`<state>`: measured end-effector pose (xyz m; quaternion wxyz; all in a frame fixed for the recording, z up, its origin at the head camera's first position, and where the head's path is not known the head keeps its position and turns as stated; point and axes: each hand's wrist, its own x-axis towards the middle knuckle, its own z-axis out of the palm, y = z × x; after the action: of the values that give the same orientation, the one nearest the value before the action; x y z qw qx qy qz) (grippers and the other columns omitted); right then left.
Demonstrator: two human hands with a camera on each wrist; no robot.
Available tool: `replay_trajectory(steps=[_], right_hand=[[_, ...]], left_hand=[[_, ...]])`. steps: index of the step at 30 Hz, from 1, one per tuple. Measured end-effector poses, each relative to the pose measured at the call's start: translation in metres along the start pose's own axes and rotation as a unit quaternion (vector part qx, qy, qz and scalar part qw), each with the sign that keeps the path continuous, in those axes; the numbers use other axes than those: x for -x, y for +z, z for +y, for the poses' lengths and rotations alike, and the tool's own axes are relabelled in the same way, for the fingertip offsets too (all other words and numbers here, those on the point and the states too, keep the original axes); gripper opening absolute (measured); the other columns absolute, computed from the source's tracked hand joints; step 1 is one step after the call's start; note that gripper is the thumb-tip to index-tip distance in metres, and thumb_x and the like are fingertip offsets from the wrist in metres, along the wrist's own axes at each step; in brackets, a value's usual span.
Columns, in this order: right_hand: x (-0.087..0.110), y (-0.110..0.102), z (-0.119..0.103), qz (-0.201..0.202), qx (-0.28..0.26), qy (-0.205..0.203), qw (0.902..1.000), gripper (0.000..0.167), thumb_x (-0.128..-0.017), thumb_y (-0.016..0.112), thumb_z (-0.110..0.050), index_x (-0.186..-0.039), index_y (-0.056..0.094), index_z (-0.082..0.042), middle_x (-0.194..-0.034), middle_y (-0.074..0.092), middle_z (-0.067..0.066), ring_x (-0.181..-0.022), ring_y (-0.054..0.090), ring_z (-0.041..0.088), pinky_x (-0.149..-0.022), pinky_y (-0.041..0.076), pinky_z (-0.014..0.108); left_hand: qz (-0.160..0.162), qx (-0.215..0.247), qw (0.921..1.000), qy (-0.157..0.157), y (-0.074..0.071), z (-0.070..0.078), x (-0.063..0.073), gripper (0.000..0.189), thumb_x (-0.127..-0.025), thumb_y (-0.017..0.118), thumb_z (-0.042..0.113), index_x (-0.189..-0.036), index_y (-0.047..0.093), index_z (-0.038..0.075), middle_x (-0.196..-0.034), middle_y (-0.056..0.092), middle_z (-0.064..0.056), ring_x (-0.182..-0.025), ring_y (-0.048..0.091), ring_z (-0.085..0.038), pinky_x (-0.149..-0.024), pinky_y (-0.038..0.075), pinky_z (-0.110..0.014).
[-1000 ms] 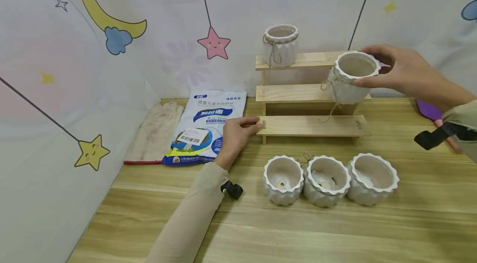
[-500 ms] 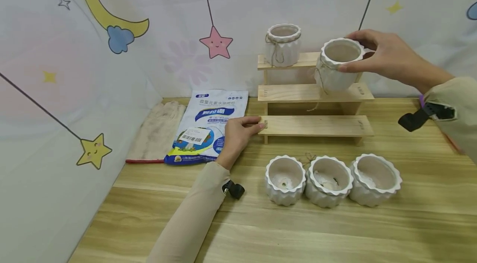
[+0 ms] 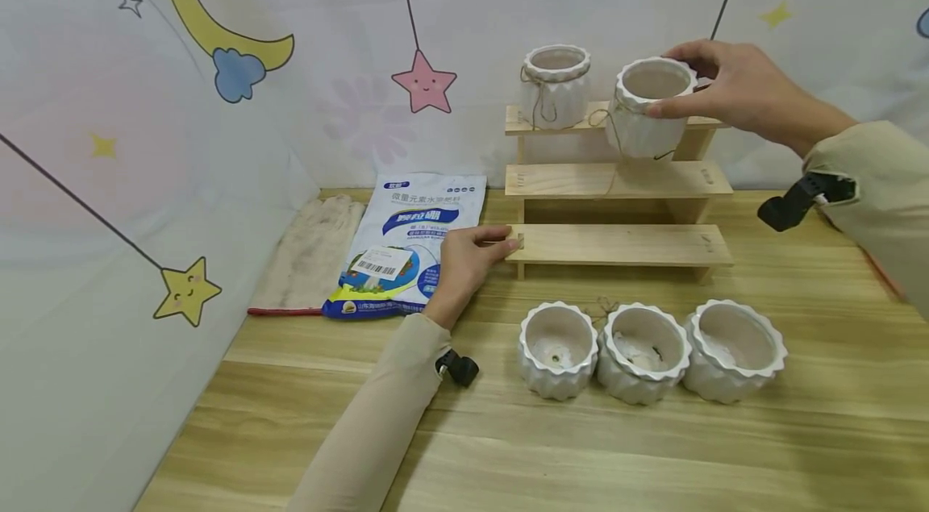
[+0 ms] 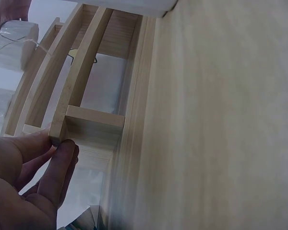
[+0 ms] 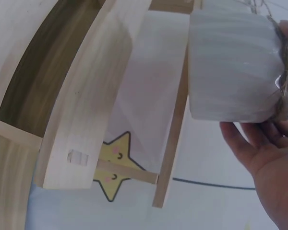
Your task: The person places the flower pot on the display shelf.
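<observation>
My right hand grips a white ceramic flower pot by its scalloped rim, thumb on the front and fingers behind. Twine is tied round the pot's neck, its loose end hanging down. In the head view the pot overlaps the top tier of a three-tier wooden plant stand; in the right wrist view its base is right at that top board. My left hand pinches the left end of the stand's lowest board, as the left wrist view also shows. A second twine-tied pot stands on the top tier's left end.
Three white pots stand in a row on the wooden table before the stand. Left of the stand lie a white and blue fertilizer bag and a pale glove. A patterned curtain hangs close behind.
My right hand has lifted the pot up and to the left, from before the middle tier to the top tier. My left hand has stayed on the lowest board.
</observation>
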<state>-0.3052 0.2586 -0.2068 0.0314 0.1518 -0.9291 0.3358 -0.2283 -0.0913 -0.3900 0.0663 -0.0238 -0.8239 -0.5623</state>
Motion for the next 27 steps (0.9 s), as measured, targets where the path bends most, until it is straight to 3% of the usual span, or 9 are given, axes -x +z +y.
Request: replay_trajectory(steps=[5, 13, 23, 27], right_hand=[[-0.010, 0.002, 0.000, -0.001, -0.006, 0.005, 1.0000, 0.086, -0.089, 0.087, -0.042, -0.158, 0.047, -0.009, -0.139, 0.057, 0.013, -0.119, 0.049, 0.023, -0.097, 0.036, 0.031], [-0.023, 0.003, 0.000, -0.010, -0.020, 0.025, 0.9994, 0.091, -0.093, 0.082, -0.047, -0.162, 0.040, -0.006, -0.151, 0.049, 0.017, -0.129, 0.046, 0.029, -0.115, 0.036, 0.049], [-0.037, 0.007, 0.000, -0.004, -0.046, 0.046, 0.9979, 0.091, -0.092, 0.083, -0.050, -0.162, 0.042, -0.006, -0.144, 0.052, 0.011, -0.126, 0.047, 0.026, -0.111, 0.035, 0.044], [-0.042, 0.009, 0.000, 0.002, -0.050, 0.044, 0.9978, 0.091, -0.092, 0.083, -0.049, -0.161, 0.043, -0.005, -0.139, 0.053, 0.008, -0.122, 0.048, 0.024, -0.104, 0.038, 0.036]], left_hand=[[0.000, -0.004, 1.0000, 0.004, 0.000, 0.000, -0.001, 0.025, -0.090, 0.088, 0.017, -0.112, 0.084, 0.006, -0.106, 0.081, -0.006, -0.112, 0.072, -0.022, -0.096, 0.055, -0.036], [0.002, -0.007, 1.0000, 0.002, -0.001, -0.001, -0.001, 0.025, -0.090, 0.088, 0.017, -0.112, 0.084, 0.006, -0.106, 0.081, -0.006, -0.113, 0.072, -0.022, -0.096, 0.055, -0.036], [0.001, -0.006, 1.0000, 0.001, 0.000, 0.001, 0.000, 0.024, -0.090, 0.088, 0.016, -0.112, 0.084, 0.006, -0.105, 0.081, -0.006, -0.112, 0.072, -0.022, -0.095, 0.055, -0.036], [0.001, -0.003, 1.0000, 0.001, 0.000, 0.001, 0.000, 0.024, -0.090, 0.088, 0.015, -0.112, 0.084, 0.006, -0.105, 0.081, -0.006, -0.111, 0.072, -0.021, -0.093, 0.055, -0.034]])
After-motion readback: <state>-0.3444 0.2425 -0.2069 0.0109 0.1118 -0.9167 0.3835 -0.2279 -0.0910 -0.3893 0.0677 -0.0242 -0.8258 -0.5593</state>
